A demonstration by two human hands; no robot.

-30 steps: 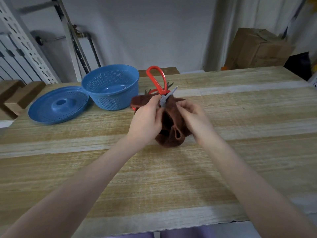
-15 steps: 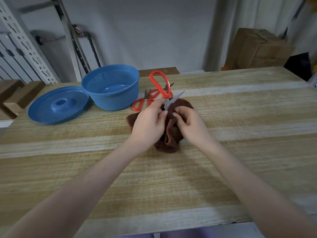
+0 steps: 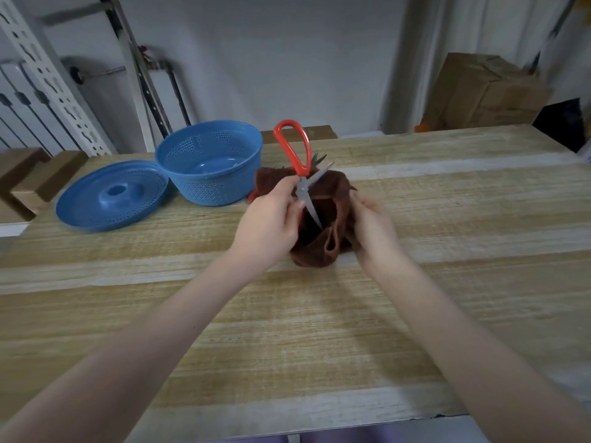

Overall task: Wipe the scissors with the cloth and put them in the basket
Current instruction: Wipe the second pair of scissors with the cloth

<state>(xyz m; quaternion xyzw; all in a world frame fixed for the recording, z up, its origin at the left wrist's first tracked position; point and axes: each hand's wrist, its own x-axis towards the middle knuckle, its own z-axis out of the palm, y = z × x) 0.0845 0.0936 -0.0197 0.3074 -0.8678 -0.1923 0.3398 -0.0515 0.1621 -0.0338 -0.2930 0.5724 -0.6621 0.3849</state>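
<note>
- The scissors (image 3: 303,174) are held above the wooden table (image 3: 319,314), just to the right of the blue basket (image 3: 209,161), red handle loop up and blades spread apart; one blade points down into the folds of the brown cloth (image 3: 323,238).
- The left hand (image 3: 268,222) is closed around the scissors near the pivot, thumb and fingers pinching the metal; its lower handle is hidden behind this hand.
- The right hand (image 3: 372,228), on the far side of the cloth from the basket, is curled closed on the bunched cloth, cupping it under the lower blade.
- The basket stands upright on the table, nothing visible inside it, well clear of the hands.
- A blue perforated lid (image 3: 112,196) lies flat on the basket's left, touching or nearly touching its wall.
- Behind the cloth, right of the basket, bits of red and grey show on the table, seemingly more scissors (image 3: 318,159), mostly hidden by the cloth and the held pair.
- Far right of the basket, beyond the table edge, sits a cardboard box (image 3: 483,94); behind the basket stands a perforated metal rack (image 3: 54,81).
</note>
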